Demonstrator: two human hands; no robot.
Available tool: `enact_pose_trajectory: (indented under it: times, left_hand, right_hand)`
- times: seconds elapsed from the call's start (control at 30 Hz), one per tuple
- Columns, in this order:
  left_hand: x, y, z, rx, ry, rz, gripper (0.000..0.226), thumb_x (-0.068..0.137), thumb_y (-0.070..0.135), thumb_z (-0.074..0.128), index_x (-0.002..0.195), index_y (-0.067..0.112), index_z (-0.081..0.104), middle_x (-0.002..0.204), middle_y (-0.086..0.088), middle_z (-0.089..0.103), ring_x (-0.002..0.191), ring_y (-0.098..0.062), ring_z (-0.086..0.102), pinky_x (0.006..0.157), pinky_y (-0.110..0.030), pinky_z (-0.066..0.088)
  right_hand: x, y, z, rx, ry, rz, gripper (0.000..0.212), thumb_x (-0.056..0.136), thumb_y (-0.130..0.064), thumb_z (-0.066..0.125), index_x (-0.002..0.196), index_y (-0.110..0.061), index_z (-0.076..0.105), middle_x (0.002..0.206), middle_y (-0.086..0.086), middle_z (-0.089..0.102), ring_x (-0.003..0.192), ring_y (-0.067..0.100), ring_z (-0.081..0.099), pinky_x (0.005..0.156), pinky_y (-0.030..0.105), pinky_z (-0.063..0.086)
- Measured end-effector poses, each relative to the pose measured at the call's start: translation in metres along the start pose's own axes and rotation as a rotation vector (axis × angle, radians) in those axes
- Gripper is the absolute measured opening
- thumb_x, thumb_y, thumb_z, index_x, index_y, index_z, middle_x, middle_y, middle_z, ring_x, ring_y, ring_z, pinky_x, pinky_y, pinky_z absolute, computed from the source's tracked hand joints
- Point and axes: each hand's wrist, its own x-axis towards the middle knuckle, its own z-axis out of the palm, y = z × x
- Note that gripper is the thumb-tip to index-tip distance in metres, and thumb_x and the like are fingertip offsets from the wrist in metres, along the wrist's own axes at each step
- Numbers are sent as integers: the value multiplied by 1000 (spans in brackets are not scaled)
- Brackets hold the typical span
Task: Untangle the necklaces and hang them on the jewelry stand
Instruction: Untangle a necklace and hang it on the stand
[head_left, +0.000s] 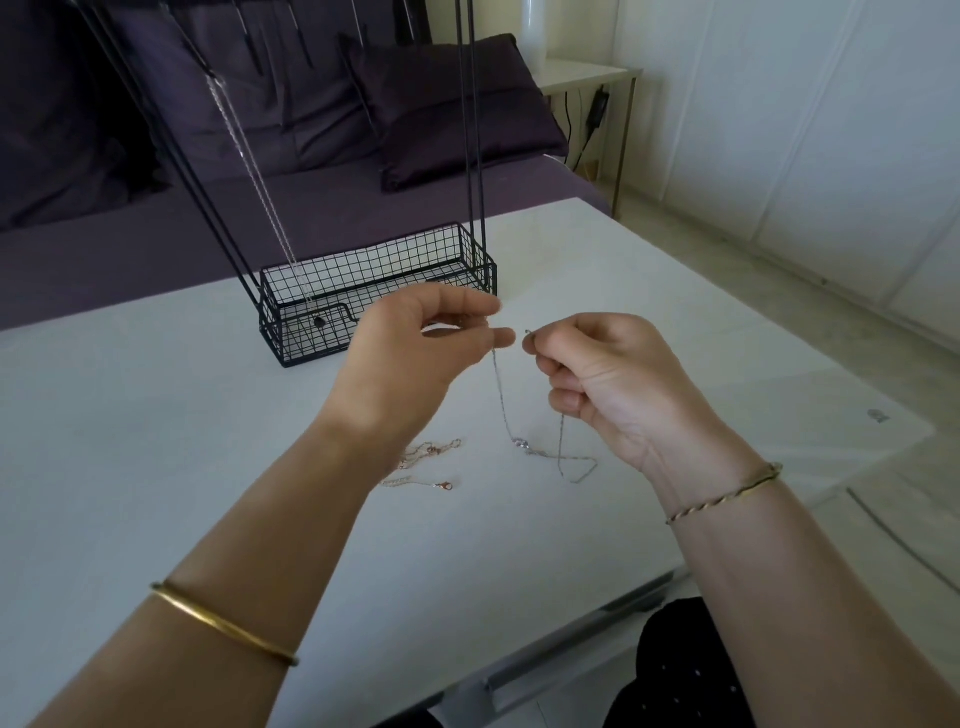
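No text, label, brand or number can be read. A small grey mark (878, 415) on the bench (156, 415) is too blurred to make out.

Both forearms extend forward and converge, with the hands raised side by side. The left hand (431, 338) pinches one end of the silver chain (501, 395) between thumb and forefinger, remaining fingers loosely curled. The right hand (597, 384) (palm turned toward the camera) pinches the other end at its fingertips, other fingers curled inward; the two pinch points sit near each other, not touching.
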Motion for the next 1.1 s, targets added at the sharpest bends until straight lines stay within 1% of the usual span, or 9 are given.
enact_pose_trajectory:
  times: [0.07,0.13,0.37,0.47,0.57,0.7,0.87,1.0,1.1]
  left_hand:
    - [0,0,0,-10,-4,-5,22,84,-4,63,93,16,67,98,-7,64,87,-12,72,96,-42,51]
    - [-1,1,0,-10,-12,-10,27,83,-6,63,94,19,68,100,-3,63,87,-11,72,96,-42,50]
    - [-2,2,2,-16,-52,-4,43,83,-14,57,101,24,68,108,1,67,89,-8,70,96,-35,51]
    - [-2,3,2,-17,-58,0,45,84,-14,54,104,25,66,109,3,66,89,-6,70,97,-33,50]
    - [-3,3,3,-2,-61,6,44,86,-10,56,109,26,65,112,6,65,87,-3,70,96,-28,49]
    - [-2,1,4,7,-57,23,45,86,-8,58,113,26,65,113,5,66,88,-3,70,92,-23,51]
    - [0,-1,5,7,-58,44,47,85,-11,55,115,24,66,113,4,66,87,-6,70,85,-21,54]
    - [1,-3,5,-1,-63,49,48,86,-13,52,112,25,66,114,6,66,86,-7,69,79,-22,56]
    - [2,-3,5,23,-69,64,48,86,-13,51,112,24,65,114,5,65,85,-7,68,74,-18,55]
  right_hand:
    - [0,1,0,-22,-6,-35,20,83,0,58,65,-6,64,52,-2,48,39,7,34,42,20,32]
    - [0,1,0,-21,-16,-67,19,83,1,58,67,-6,65,54,-1,49,40,7,35,43,20,32]
    - [0,3,1,-74,12,-223,20,83,3,56,69,-6,67,53,-3,52,44,8,36,44,20,31]
    - [1,4,0,-147,28,-301,18,83,2,59,70,-8,67,51,-7,53,43,7,38,44,19,33]
    - [1,4,-1,-214,40,-350,20,83,0,60,69,-14,68,49,-12,54,43,4,42,48,20,36]
    - [1,5,1,-287,33,-414,23,82,0,61,69,-17,67,48,-16,53,44,2,43,51,18,33]
    - [-1,5,1,-377,51,-473,16,82,-2,62,72,-12,69,47,-16,52,46,1,46,49,11,33]
    - [-3,3,1,-452,40,-509,13,82,-2,62,74,-9,70,56,-14,56,51,-1,49,51,9,34]
    - [-2,2,1,-508,25,-519,13,82,-2,62,75,-10,70,60,-14,57,53,-2,50,52,9,35]
